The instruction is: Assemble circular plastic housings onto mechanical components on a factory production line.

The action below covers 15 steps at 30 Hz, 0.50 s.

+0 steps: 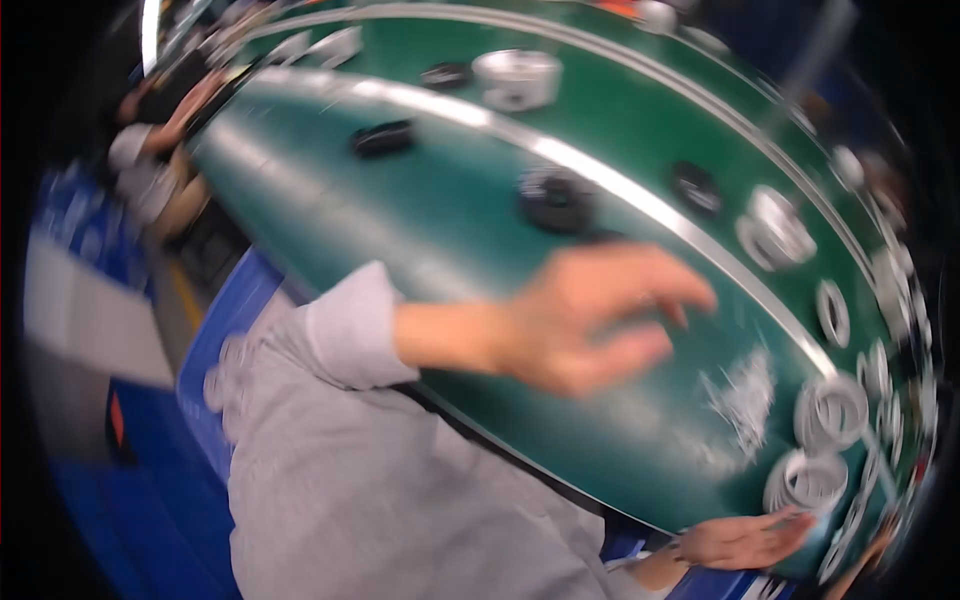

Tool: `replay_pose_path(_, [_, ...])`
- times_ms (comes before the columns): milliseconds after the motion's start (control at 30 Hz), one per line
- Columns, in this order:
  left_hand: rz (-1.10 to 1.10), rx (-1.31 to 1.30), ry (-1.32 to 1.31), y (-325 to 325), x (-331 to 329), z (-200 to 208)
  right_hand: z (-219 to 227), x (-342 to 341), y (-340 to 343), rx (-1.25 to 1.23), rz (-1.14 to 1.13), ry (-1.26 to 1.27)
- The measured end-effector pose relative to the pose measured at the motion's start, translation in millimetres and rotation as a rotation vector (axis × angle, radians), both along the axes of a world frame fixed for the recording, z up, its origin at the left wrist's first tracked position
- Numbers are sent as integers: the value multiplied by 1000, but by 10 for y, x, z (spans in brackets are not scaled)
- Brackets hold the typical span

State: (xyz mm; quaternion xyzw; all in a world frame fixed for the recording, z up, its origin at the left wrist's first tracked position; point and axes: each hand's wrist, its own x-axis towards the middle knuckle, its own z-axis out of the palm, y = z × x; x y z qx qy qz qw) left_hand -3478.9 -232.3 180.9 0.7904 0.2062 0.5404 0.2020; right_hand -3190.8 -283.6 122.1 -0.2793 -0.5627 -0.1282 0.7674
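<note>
My left hand (600,320) reaches over the green worktable (470,240), blurred by motion. Its thumb and fingers are apart, and I see nothing between them. Just beyond it lies a round black part (557,200). At the lower right, my right hand (745,543) has its fingers stretched out beside a stack of white rings (806,482). Its fingertips are close to the stack; whether they touch it I cannot tell. A second stack of white rings (832,412) stands just behind. Between the hands and the rail is a loose pile of small clear-white pieces (742,400).
Beyond a pale rail (640,195), a green belt carries white housings (517,80) and black round parts (696,188). Another black part (383,139) lies on the near table. A blue bin (235,315) stands at my left. Another person (150,175) sits at the far left.
</note>
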Motion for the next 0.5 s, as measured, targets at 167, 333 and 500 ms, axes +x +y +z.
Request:
replay_pose_path(167, [1328,-149,-203,-1107,-2241,-621,-362,-1303,-346,-459,654,-743])
replay_pose_path(333, [2342,-745,38,-3575,-4070,-2605,-272,-2390,-422,-790,504,-1487])
replay_pose_path(500, [2272,-1224,297,-3932,-4222,-3368,-355,-2478,-420,-780,408,-1465])
